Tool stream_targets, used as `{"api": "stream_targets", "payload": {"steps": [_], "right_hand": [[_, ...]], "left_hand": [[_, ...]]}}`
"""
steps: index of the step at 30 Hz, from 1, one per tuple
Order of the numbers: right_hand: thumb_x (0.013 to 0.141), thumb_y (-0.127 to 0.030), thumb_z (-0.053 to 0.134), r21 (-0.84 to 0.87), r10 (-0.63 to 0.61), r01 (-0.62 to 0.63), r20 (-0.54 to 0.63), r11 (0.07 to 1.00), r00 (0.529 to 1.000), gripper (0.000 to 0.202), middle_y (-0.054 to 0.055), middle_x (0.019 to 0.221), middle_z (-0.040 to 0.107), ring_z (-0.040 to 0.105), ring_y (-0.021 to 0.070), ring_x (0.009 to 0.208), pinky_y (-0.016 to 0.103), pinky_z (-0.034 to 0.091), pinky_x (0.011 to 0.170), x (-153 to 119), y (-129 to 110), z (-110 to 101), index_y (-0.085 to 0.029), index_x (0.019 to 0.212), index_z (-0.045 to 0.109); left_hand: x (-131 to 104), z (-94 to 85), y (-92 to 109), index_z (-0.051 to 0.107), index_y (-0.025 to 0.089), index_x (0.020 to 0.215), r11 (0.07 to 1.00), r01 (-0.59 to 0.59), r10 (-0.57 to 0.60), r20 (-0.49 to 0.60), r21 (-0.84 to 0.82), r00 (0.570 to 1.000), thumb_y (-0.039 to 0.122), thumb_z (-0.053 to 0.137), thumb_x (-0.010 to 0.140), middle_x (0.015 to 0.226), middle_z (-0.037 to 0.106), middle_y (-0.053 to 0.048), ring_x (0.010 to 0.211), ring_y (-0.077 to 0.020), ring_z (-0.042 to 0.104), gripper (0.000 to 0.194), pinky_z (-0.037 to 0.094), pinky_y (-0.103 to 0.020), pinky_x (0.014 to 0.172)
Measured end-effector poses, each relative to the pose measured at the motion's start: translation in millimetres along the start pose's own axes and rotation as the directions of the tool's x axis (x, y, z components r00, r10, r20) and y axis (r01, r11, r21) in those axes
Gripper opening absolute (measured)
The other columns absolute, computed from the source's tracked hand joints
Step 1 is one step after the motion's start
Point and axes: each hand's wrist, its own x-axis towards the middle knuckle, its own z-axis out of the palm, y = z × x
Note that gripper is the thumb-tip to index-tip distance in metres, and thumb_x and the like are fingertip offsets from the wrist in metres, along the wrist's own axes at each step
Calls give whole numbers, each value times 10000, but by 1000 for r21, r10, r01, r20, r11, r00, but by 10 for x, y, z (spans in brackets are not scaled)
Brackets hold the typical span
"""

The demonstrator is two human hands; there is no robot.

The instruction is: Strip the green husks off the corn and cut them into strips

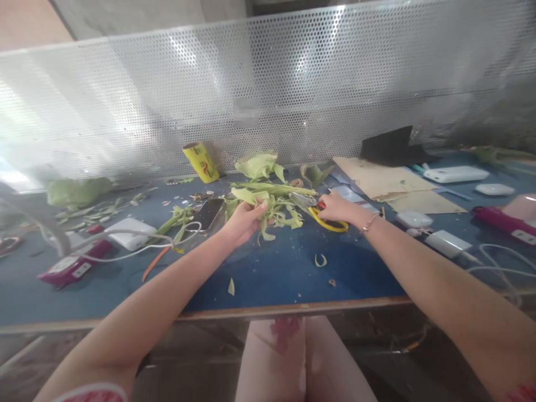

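My left hand (pixel 247 220) pinches a pale green leafy stalk (pixel 274 209) between thumb and fingers, just above the blue table (pixel 268 273). At the right of this greenery, my right hand (pixel 337 207) is closed on pruning shears (pixel 329 220) with yellow and red handles. Their metal blades (pixel 302 200) point left, close to the leaves; I cannot tell whether they touch. Behind my hands lies a larger pale green leafy clump (pixel 259 166). A phone (pixel 208 215) lies left of my left hand, beside another cut green stalk (pixel 178 220).
A yellow tube (pixel 201 162) leans against the perforated metal screen (pixel 276 84). Purple power strips (pixel 77 262) with white cables lie left and right. Cardboard (pixel 389 178), a white power bank (pixel 455 174) and white chargers (pixel 448 245) occupy the right side. Leaf scraps (pixel 231 287) dot the table.
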Motion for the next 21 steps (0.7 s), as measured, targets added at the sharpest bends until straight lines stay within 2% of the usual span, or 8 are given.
{"api": "stream_targets", "payload": {"steps": [5,11,14,16,19,21], "right_hand": [[663,-271,574,84,29,-24,-58,996,998,304,184,1197,442,516,129,616,278,419,590,1,-12,-11,-144,939,558],[659,-306,616,154,30,0,-189,988,981,261,96,872,620,572,198,750,265,416,629,71,7,-21,-161,875,607],[659,-315,628,157,11,34,-274,987,962,270,102,863,631,585,208,775,276,436,662,117,57,28,-152,872,599],[677,-295,617,165,-26,91,-364,982,931,265,114,895,621,586,214,815,302,457,726,138,82,53,-145,895,592],[711,-292,603,201,-101,234,-513,951,853,286,121,957,583,574,227,904,362,462,843,126,58,49,-145,956,581],[730,-335,606,228,-169,348,-562,909,810,335,123,1014,548,567,231,950,392,453,894,75,-8,31,-153,1009,568]], "left_hand": [[15,-18,26,616,133,821,1000,1,-2,-38,-25,999,102,742,611,776,655,-20,690,-109,621,247,548,-268,694],[58,-67,-3,611,128,767,995,-85,89,-74,53,993,64,727,572,710,633,0,639,-86,589,236,483,-226,640],[88,-111,-33,599,146,789,973,-156,177,-116,170,977,110,733,578,750,638,-3,698,-108,600,253,476,-252,689],[111,-157,-50,588,162,810,921,-228,288,-156,315,945,165,735,598,815,649,-13,762,-135,607,258,476,-283,734],[136,-235,-54,586,181,839,764,-313,479,-171,565,861,243,709,649,899,654,-25,850,-163,598,234,465,-317,800],[147,-277,-43,597,188,851,668,-334,568,-166,665,806,270,682,680,914,649,-27,874,-166,588,208,454,-318,826]]}}
